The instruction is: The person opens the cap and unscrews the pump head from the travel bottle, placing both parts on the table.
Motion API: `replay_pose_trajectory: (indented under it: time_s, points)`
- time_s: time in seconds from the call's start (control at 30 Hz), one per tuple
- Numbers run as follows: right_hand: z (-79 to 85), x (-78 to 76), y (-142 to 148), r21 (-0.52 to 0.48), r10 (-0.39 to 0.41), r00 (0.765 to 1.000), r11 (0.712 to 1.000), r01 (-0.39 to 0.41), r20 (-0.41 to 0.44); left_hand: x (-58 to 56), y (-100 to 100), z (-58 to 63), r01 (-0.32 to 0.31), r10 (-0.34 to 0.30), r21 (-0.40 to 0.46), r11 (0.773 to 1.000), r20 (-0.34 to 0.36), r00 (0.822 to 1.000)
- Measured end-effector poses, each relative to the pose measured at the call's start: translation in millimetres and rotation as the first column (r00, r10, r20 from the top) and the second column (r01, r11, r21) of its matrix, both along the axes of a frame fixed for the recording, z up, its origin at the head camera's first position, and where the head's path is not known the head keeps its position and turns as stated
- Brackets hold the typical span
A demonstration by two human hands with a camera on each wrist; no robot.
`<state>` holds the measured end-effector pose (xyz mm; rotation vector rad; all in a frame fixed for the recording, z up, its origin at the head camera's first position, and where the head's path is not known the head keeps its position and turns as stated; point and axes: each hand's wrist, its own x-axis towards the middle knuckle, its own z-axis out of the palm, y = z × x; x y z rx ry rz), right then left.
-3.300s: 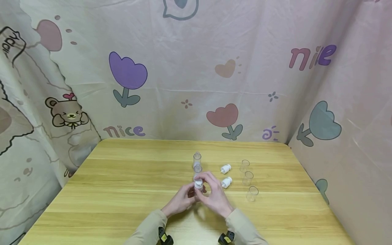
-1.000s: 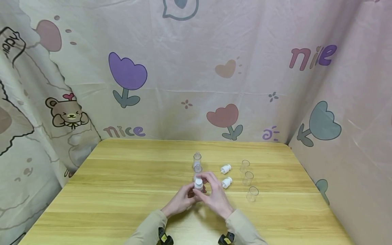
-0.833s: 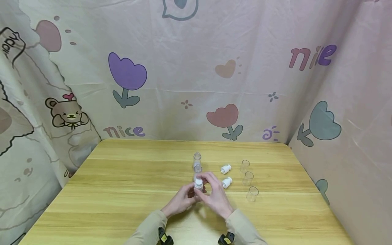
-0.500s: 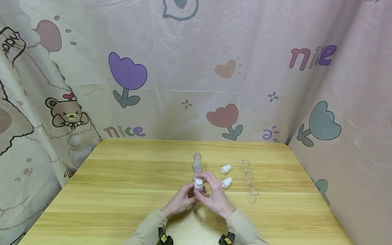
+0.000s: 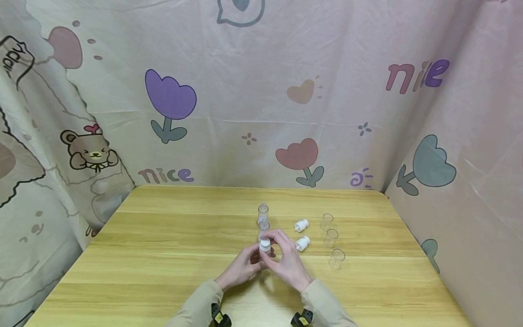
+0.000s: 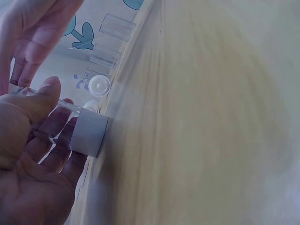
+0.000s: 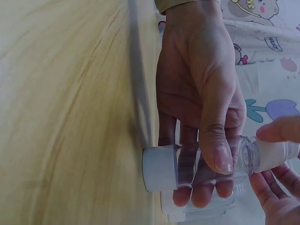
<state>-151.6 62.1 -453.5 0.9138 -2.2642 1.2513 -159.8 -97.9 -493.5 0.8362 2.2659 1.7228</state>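
Note:
My left hand (image 5: 241,268) grips an upright clear bottle with a white base (image 6: 89,132), fingers and thumb wrapped round its see-through body. At the bottle's neck, my right hand (image 5: 286,263) pinches a white pump top (image 5: 265,246) between thumb and fingers. In the right wrist view the bottle's clear body (image 7: 190,164) shows behind the left thumb, with the pump top seated at the neck. The white base is close to the tabletop; whether it touches cannot be told. Behind the hands stand two more clear bottles, a far one (image 5: 263,213) and a nearer one (image 5: 263,225).
Two loose white pump tops, one farther (image 5: 301,225) and one nearer (image 5: 302,244), lie right of the hands. Beyond them stand three clear caps (image 5: 327,221) in a row on the wooden table (image 5: 163,236). A printed curtain (image 5: 237,91) surrounds the table's back and sides.
The white pump top has turned slightly at the neck, and my right thumb and fingers have shifted a little around it. My left hand, the other bottles and the caps stay in place.

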Motion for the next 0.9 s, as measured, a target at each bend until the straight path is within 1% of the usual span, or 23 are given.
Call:
replay_pose_trajectory:
  time_s: [0.13,0.2,0.37,0.5,0.6,0.73,0.83,0.9]
  points:
    - [-0.1,-0.1,0.3,0.009,0.025,1.000,1.000,-0.025,0.002,0.2,-0.1,0.7,-0.007,0.007,-0.012,1.000,-0.005,1.000]
    - [-0.6,-0.1,0.6,0.011,0.026,1.000,1.000,-0.026,0.006,0.2,-0.1,0.6,-0.005,0.005,-0.011,1.000,-0.003,1.000]
    - [-0.2,0.3,0.5,0.011,-0.015,1.000,1.000,0.015,0.015,-0.2,0.0,-0.6,0.002,-0.002,0.008,1.000,-0.004,1.000]
    - [0.7,0.7,0.0,0.008,-0.048,0.998,0.999,0.048,0.041,-0.3,0.3,-1.2,0.003,-0.004,0.022,1.000,0.001,1.000]
    - [0.7,0.6,0.0,0.012,-0.042,0.999,0.999,0.041,0.030,-0.3,0.1,-1.2,-0.004,0.004,0.007,1.000,0.001,1.000]
    - [0.8,0.1,0.1,0.033,-0.007,1.000,0.999,0.007,-0.006,-0.3,0.0,-1.4,-0.011,0.011,-0.015,1.000,-0.015,1.000]
    - [0.7,0.0,0.5,0.042,0.008,1.000,0.999,-0.008,-0.003,-0.3,-0.2,-1.1,-0.005,0.005,-0.007,1.000,-0.015,1.000]
    - [0.6,-0.3,0.9,0.039,0.001,1.000,0.999,-0.001,0.005,-0.1,-0.3,-0.5,-0.001,0.001,0.000,1.000,-0.014,1.000]
